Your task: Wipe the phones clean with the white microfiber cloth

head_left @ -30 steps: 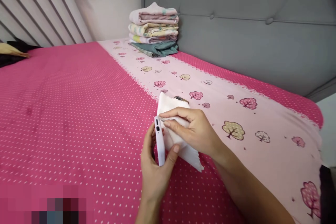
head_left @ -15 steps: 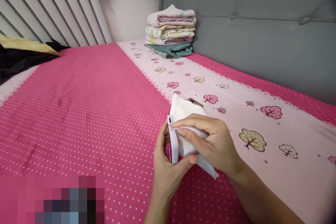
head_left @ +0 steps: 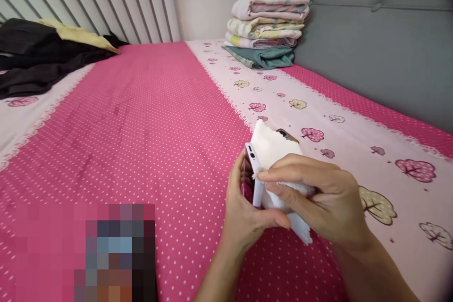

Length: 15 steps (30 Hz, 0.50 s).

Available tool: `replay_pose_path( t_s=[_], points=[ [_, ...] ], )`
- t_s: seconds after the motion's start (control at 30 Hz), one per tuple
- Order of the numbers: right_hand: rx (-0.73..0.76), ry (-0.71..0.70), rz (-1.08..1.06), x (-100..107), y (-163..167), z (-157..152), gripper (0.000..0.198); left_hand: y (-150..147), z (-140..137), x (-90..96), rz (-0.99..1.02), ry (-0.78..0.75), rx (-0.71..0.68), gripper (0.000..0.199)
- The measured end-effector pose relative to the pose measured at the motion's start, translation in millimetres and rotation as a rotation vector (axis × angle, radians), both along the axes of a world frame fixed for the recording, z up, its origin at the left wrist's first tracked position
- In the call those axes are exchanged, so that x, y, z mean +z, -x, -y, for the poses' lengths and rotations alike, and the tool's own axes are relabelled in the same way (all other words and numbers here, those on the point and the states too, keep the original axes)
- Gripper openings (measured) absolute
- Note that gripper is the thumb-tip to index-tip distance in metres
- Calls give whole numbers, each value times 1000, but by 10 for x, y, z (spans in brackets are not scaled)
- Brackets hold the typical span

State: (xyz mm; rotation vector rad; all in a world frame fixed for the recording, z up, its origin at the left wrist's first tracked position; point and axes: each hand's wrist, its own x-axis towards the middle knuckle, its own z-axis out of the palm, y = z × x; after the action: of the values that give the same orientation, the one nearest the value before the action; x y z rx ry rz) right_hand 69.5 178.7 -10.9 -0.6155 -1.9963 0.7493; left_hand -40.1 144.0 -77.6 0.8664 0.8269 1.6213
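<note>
My left hand (head_left: 244, 217) is wrapped round a phone in a pale lilac case (head_left: 257, 193), held upright on its edge. Its dark screen side faces left, and the narrow end with small openings shows. A white cloth (head_left: 272, 144) lies against the phone's back and hangs down below it. Pinched between thumb and index finger, part of that cloth touches the phone's narrow end; my right hand (head_left: 318, 193) holds it there. Just beyond the cloth, a brown object with a black part (head_left: 288, 135) peeks out, mostly hidden.
Under my hands spreads a pink dotted bedsheet (head_left: 141, 151) with a tree-print band. Folded fabrics (head_left: 267, 28) are stacked by the grey headboard (head_left: 354, 42). Dark clothing (head_left: 31, 56) and a yellow cloth (head_left: 76, 35) lie at left, near a radiator (head_left: 116, 0). A pixelated patch hides the lower left.
The view has shifted, so everything sits further right in the picture. My right fingers with the cloth have moved down the phone's narrow end, uncovering more of its openings. Both holds stay.
</note>
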Motion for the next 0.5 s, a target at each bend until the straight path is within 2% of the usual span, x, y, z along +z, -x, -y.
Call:
replay_pose_path(
  t_s=[0.17, 0.4, 0.5],
  points=[
    [-10, -10, 29, -73, 5, -18, 26, -11, 42, 32, 58, -1, 12, 86],
    [-3, -14, 24, -185, 12, -46, 24, 13, 49, 46, 67, -40, 5, 91],
    [-56, -41, 34, -182, 46, -21, 20, -9, 44, 37, -14, 59, 87, 96]
  ],
)
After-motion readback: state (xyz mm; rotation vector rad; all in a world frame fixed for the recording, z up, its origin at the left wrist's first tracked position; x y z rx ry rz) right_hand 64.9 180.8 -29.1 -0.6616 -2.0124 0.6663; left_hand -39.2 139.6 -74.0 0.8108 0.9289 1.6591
